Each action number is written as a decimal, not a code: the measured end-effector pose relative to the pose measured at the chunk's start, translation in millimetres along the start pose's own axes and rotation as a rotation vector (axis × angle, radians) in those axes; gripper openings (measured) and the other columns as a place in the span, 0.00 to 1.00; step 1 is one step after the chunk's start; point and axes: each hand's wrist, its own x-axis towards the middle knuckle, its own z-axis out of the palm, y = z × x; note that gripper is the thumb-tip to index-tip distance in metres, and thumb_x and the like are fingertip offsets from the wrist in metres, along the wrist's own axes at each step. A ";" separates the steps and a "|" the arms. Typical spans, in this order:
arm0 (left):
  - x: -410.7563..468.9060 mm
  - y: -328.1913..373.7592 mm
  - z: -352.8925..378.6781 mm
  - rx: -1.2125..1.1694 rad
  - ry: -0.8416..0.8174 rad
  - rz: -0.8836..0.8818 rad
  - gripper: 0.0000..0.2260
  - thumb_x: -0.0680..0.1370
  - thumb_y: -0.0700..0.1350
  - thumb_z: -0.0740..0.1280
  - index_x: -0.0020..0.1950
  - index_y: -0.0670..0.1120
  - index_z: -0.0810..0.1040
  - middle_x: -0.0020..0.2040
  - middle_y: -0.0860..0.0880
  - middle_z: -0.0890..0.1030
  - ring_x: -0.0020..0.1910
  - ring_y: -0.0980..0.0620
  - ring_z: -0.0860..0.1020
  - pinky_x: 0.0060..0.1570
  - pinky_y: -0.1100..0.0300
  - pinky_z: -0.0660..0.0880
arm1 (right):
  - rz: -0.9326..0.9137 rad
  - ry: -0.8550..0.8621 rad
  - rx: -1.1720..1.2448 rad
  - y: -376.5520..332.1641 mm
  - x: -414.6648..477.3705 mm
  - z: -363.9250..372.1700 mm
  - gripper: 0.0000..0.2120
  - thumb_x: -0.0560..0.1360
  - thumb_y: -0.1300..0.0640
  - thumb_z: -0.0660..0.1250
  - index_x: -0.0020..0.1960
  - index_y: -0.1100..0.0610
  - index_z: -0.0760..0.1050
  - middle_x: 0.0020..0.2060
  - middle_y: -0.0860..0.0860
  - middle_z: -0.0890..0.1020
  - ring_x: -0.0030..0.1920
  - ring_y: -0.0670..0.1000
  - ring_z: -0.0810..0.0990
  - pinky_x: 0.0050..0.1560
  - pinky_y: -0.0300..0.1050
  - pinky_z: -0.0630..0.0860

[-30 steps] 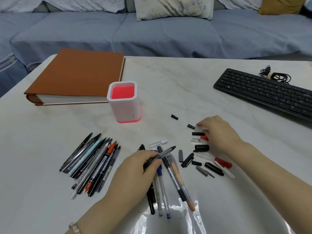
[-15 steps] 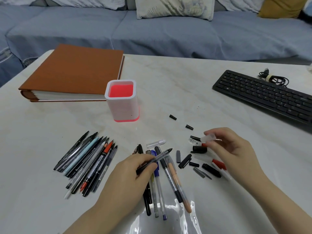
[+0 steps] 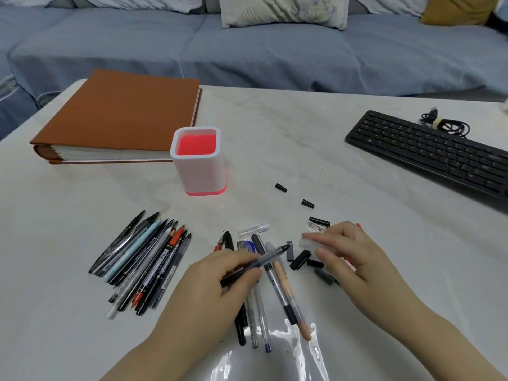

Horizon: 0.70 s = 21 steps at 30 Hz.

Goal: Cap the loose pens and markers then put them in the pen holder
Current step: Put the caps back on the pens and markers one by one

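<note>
Left hand [image 3: 220,281] grips a pen [image 3: 268,255], tip aimed toward two o'clock; right hand [image 3: 354,259] pinches a clear cap [image 3: 309,244] just beside that tip; pen holder [image 3: 198,160] stands at eleven o'clock, well apart.

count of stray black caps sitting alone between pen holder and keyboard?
2. The far black cap lies right of the pen holder; the near black cap lies closer to the right hand. More caps cluster by that hand, some maybe hidden under it.
</note>
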 end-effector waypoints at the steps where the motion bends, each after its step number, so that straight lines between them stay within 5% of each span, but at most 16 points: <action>1: -0.7 -0.7 -0.2 0.016 -0.011 0.005 0.10 0.73 0.45 0.68 0.42 0.63 0.78 0.44 0.63 0.78 0.43 0.63 0.76 0.41 0.75 0.69 | 0.008 -0.005 0.004 0.2 -1.0 1.2 0.13 0.68 0.38 0.54 0.48 0.28 0.73 0.49 0.40 0.72 0.50 0.43 0.73 0.46 0.26 0.67; 10: -4.0 -6.5 -1.1 0.070 -0.042 0.048 0.11 0.72 0.47 0.68 0.41 0.66 0.77 0.47 0.64 0.77 0.45 0.61 0.76 0.43 0.70 0.71 | -0.023 -0.021 0.010 -9.3 -0.2 -1.4 0.09 0.69 0.42 0.56 0.44 0.36 0.74 0.49 0.34 0.77 0.48 0.37 0.76 0.45 0.24 0.68; 15: -6.2 -10.0 -0.9 0.120 -0.053 0.117 0.06 0.73 0.52 0.67 0.48 0.62 0.79 0.47 0.63 0.77 0.46 0.61 0.76 0.43 0.72 0.70 | -0.041 -0.127 0.010 -11.8 0.7 3.2 0.09 0.69 0.43 0.56 0.43 0.35 0.75 0.46 0.33 0.78 0.48 0.34 0.76 0.46 0.24 0.67; 21: -11.9 -21.7 -4.1 0.303 -0.062 0.290 0.13 0.73 0.58 0.57 0.55 0.60 0.73 0.44 0.60 0.75 0.39 0.66 0.73 0.38 0.78 0.67 | -0.060 -0.197 0.016 -17.8 1.6 7.0 0.11 0.68 0.41 0.56 0.47 0.32 0.74 0.38 0.31 0.78 0.41 0.37 0.77 0.42 0.26 0.69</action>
